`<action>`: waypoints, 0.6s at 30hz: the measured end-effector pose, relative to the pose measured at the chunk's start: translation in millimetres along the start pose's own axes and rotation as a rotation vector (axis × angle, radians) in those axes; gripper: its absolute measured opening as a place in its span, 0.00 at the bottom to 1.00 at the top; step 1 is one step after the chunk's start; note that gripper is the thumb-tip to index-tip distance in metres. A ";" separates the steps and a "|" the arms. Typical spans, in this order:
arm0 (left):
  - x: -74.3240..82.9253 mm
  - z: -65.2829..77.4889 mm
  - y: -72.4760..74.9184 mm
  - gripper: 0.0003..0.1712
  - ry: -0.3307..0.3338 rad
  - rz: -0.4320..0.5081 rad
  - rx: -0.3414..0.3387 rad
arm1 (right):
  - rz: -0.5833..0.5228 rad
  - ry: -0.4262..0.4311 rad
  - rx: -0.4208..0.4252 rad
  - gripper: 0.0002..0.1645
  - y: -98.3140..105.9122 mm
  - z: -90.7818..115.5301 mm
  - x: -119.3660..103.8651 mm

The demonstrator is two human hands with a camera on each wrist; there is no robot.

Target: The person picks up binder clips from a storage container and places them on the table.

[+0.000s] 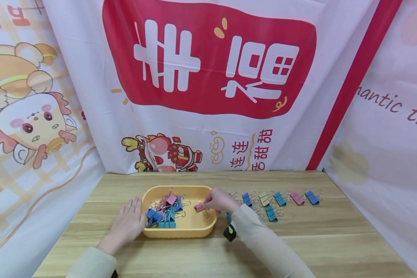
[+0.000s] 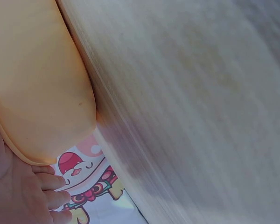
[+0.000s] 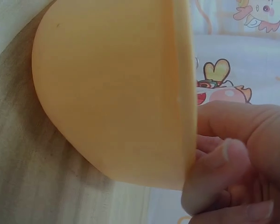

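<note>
A yellow plastic tray (image 1: 180, 233) sits on the table, with several pink, blue and teal binder clips (image 1: 167, 224) heaped in its left half. My left hand (image 1: 129, 221) lies along the tray's left end, fingers straight and touching its wall; the left wrist view shows these fingers (image 2: 53, 198) by the rim. Over the right rim reaches my right hand (image 1: 222, 200), pinching a pink binder clip (image 1: 199, 207) inside the tray. In the right wrist view, the right hand (image 3: 238, 163) has curled fingers, and the tray wall hides the clip.
Right of the tray, several binder clips stand in two rows, among them a yellow clip (image 1: 264, 199), a pink clip (image 1: 297, 198) and a blue clip (image 1: 312, 197). The right forearm partly covers the nearer row. A printed cloth (image 1: 208, 127) hangs behind the wooden table (image 1: 333, 239).
</note>
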State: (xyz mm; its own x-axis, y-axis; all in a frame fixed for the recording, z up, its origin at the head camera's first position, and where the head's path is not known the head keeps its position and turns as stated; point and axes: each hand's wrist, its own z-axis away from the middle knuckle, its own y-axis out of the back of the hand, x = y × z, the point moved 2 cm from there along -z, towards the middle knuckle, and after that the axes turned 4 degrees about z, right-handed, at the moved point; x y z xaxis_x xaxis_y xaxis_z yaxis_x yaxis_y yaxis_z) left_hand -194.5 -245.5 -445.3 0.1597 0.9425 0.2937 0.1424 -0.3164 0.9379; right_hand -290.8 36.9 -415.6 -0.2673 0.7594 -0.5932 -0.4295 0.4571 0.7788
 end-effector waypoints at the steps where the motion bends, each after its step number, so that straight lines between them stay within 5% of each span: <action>1: -0.1 -0.2 -0.1 0.34 0.000 0.000 0.000 | -0.007 0.002 -0.003 0.05 -0.4 0.2 0.9; 18: 0.9 -0.8 0.9 0.33 -0.006 0.006 0.009 | -0.163 0.062 0.102 0.05 3.5 -0.8 9.4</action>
State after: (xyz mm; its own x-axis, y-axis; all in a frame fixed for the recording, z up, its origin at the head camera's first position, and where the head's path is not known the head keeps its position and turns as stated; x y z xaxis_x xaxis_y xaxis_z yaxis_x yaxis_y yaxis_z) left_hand -195.0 -244.8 -444.0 0.1669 0.9398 0.2983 0.1503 -0.3232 0.9343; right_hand -295.4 45.2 -418.6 -0.2552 0.6431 -0.7220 -0.3827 0.6186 0.6862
